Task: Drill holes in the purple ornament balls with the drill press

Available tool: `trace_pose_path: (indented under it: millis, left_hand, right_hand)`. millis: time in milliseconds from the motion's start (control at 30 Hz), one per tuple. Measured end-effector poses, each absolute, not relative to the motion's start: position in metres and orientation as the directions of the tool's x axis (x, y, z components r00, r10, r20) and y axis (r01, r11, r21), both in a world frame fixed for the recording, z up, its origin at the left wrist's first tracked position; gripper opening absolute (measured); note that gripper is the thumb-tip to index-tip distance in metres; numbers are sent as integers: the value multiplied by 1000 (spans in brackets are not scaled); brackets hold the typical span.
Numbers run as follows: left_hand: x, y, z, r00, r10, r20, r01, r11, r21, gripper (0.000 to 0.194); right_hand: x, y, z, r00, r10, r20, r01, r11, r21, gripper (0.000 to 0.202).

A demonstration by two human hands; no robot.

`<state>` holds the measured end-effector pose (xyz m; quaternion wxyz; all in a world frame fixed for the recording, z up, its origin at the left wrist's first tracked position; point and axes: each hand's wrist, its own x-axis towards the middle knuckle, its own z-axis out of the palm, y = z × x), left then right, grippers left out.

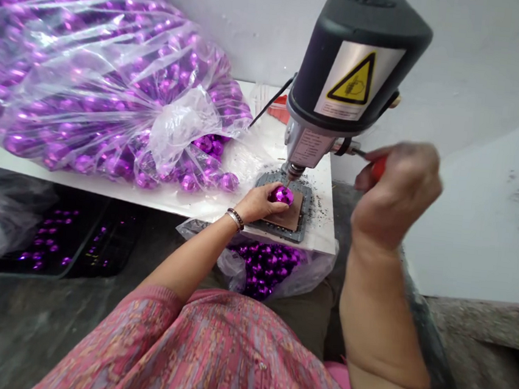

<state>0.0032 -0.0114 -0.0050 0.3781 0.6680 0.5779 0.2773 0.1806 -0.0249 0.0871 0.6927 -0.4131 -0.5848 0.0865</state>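
My left hand point(263, 204) grips a shiny purple ball point(283, 195) between thumb and fingers, over a brown board point(291, 217) on the grey base plate point(303, 223) of a drill press point(345, 62). The drill's chuck point(295, 171) is right above the ball, with a thin bit pointing down at its top; whether the bit touches it is hard to tell. Raised on the right, my right hand point(400, 186) is wrapped round the red knob point(378, 168) of the drill's lever and is slightly blurred.
A big clear bag point(91, 80) of purple balls covers the left of the white table point(171, 201). Another bag point(270, 269) of purple balls hangs below the table's front edge. Dark crumbs lie round the base plate. Black trays point(60, 236) with purple pieces are at the lower left.
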Motion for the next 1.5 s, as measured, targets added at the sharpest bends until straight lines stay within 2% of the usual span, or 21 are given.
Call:
trace_pose_path:
  millis: [67, 167, 333, 400, 500, 533, 600, 667, 767, 833, 900, 1000, 1100, 1167, 1200, 1267, 1333, 1400, 1500]
  left_hand:
    - [4, -15, -2, 157, 985, -68, 558, -32, 829, 58]
    - [-1, -29, -2, 182, 981, -71, 530, -38, 847, 51]
    - [-18, -58, -8, 435, 894, -111, 458, -113, 881, 68]
    - [-27, -58, -5, 404, 912, -76, 496, -149, 856, 64]
    - [-44, -38, 6, 181, 982, 62, 688, -171, 705, 41]
    - [-52, -27, 10, 113, 986, 121, 765, -164, 622, 38]
    - [-67, -4, 19, 25, 981, 191, 890, -109, 443, 44]
    - [-82, 15, 26, -37, 993, 113, 961, 4, 278, 48]
    - [-96, 27, 31, -125, 984, -130, 988, 135, 69, 39]
    - [-98, 25, 31, -108, 965, -241, 994, 112, 5, 44]
    - [-97, 17, 30, -31, 955, -295, 999, 32, 0, 45]
    - [-91, 5, 26, 63, 952, -300, 998, -61, 17, 45]
    - [-87, -5, 22, 78, 967, -242, 996, -64, 68, 52]
    - [-85, -12, 21, 69, 993, -97, 974, -46, 222, 58]
    - [-84, -15, 20, 62, 998, -6, 934, -56, 354, 62]
    - [-81, -22, 19, 59, 994, 96, 744, -108, 659, 70]
    - [-77, -27, 17, 108, 993, 46, 460, -91, 883, 73]
    - [-72, -29, 14, 191, 980, -58, 234, 12, 972, 75]
    - [-64, -27, 7, 261, 950, -169, 87, 151, 985, 75]
  right_hand:
    - [179, -20, 117, 334, 711, 619, 284, 550, -785, 42]
    - [175, -14, 135, 381, 776, 502, 204, 459, -865, 35]
    - [172, -17, 129, 405, 749, 524, 211, 481, -851, 38]
    - [172, -19, 125, 388, 732, 560, 225, 514, -828, 40]
    - [173, -19, 122, 366, 721, 589, 213, 551, -807, 39]
    - [174, -19, 121, 360, 717, 596, 209, 561, -801, 38]
    - [174, -19, 119, 357, 710, 607, 203, 575, -792, 37]
    - [174, -20, 118, 349, 718, 602, 197, 572, -796, 37]
    - [174, -21, 116, 325, 739, 591, 183, 564, -805, 37]
    - [173, -21, 115, 324, 739, 590, 177, 566, -805, 36]
    - [173, -20, 114, 339, 726, 599, 171, 578, -798, 35]
    - [172, -19, 113, 351, 694, 628, 151, 620, -770, 35]
    - [172, -19, 112, 351, 689, 634, 153, 626, -765, 35]
    - [172, -20, 111, 350, 694, 629, 165, 616, -771, 34]
    - [172, -20, 110, 349, 694, 630, 168, 615, -771, 34]
    - [172, -21, 110, 348, 690, 634, 171, 618, -767, 36]
    - [172, -21, 110, 352, 691, 631, 177, 613, -770, 37]
    - [172, -20, 110, 349, 696, 628, 180, 607, -774, 35]
    - [173, -19, 111, 341, 702, 625, 186, 602, -777, 29]
